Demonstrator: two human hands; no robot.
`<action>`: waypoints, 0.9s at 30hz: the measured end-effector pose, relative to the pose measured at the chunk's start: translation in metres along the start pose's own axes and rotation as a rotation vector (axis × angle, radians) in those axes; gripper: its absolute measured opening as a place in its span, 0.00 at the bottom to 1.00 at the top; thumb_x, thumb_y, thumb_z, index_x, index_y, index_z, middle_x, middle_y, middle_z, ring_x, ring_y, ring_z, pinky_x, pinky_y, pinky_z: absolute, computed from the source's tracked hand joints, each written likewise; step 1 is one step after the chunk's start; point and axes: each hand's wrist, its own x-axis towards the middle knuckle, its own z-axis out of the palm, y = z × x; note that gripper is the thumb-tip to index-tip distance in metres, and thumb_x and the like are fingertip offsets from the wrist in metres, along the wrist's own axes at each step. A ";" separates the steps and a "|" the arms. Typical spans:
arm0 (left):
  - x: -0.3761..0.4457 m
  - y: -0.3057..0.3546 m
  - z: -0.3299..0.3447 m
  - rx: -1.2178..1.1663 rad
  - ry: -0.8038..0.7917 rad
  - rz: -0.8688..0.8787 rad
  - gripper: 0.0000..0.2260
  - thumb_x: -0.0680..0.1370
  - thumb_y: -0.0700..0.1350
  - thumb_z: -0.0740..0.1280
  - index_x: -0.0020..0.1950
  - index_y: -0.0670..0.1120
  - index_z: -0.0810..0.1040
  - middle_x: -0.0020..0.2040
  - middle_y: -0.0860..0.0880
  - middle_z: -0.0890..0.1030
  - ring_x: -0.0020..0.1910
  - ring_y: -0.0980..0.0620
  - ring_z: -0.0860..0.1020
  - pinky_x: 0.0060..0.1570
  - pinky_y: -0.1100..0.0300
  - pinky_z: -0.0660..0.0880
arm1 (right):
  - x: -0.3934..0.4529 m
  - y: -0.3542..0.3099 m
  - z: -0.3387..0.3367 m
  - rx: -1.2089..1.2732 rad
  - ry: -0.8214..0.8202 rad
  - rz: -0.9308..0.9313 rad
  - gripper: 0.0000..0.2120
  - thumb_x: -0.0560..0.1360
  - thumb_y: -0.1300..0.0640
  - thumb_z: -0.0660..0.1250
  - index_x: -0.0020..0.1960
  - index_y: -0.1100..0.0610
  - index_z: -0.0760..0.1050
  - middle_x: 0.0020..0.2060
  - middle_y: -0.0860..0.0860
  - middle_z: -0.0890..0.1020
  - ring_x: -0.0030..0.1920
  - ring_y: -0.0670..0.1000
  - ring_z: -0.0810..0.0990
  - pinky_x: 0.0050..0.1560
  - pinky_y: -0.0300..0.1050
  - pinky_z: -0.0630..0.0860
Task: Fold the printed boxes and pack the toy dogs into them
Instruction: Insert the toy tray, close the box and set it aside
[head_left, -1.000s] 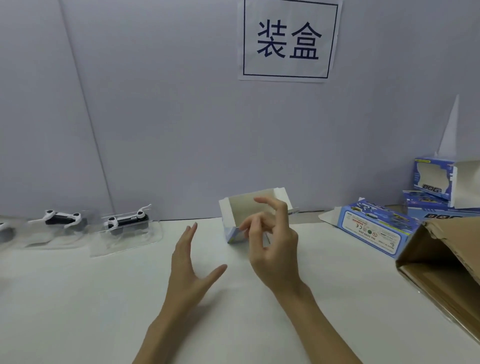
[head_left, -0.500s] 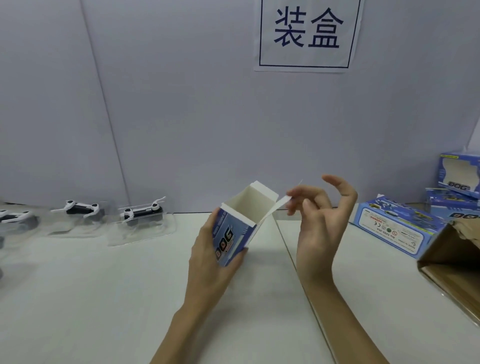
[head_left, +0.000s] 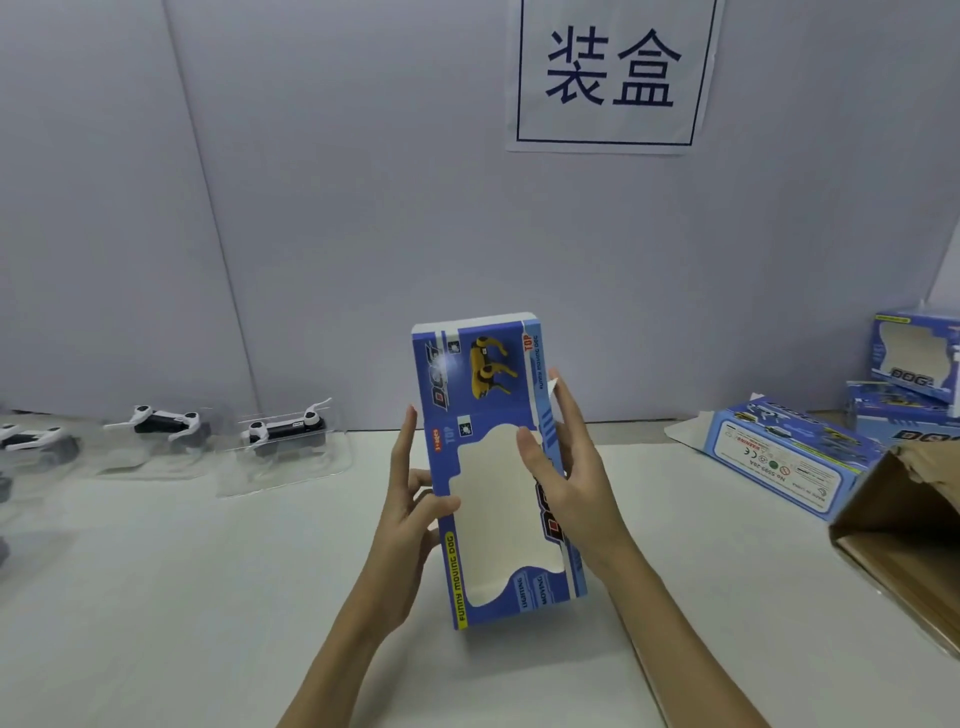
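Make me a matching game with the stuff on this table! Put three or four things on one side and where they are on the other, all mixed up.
Things:
1. printed box
2. toy dogs
3. brown carton
4. paper sign

Places:
A. on the wall, up high
B. held upright between both hands
C. far left of the table, in clear trays
D. right edge of the table, open side toward us

Pairs: 1-B, 2-C, 3-D, 4-A

Paper sign (head_left: 610, 73) on wall; brown carton (head_left: 904, 525) right on white table (head_left: 208, 597).
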 end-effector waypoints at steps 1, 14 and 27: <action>0.000 -0.001 -0.001 -0.004 -0.012 -0.010 0.37 0.67 0.56 0.75 0.71 0.78 0.65 0.63 0.48 0.81 0.63 0.42 0.82 0.51 0.46 0.84 | 0.000 0.002 0.000 -0.020 -0.009 0.002 0.29 0.77 0.43 0.66 0.73 0.27 0.58 0.64 0.33 0.77 0.62 0.37 0.80 0.45 0.36 0.82; -0.008 0.012 0.011 0.129 0.070 0.107 0.30 0.68 0.65 0.73 0.67 0.77 0.65 0.61 0.59 0.81 0.58 0.48 0.85 0.47 0.53 0.85 | -0.006 0.005 0.016 0.050 0.054 0.140 0.44 0.68 0.30 0.65 0.80 0.44 0.61 0.76 0.50 0.71 0.75 0.56 0.72 0.68 0.66 0.76; -0.010 0.011 0.017 0.325 0.260 0.371 0.26 0.74 0.63 0.72 0.69 0.66 0.67 0.62 0.59 0.80 0.56 0.51 0.83 0.46 0.62 0.82 | -0.009 0.010 0.020 -0.220 0.258 -0.204 0.30 0.78 0.41 0.68 0.77 0.40 0.62 0.66 0.42 0.76 0.65 0.45 0.77 0.58 0.37 0.79</action>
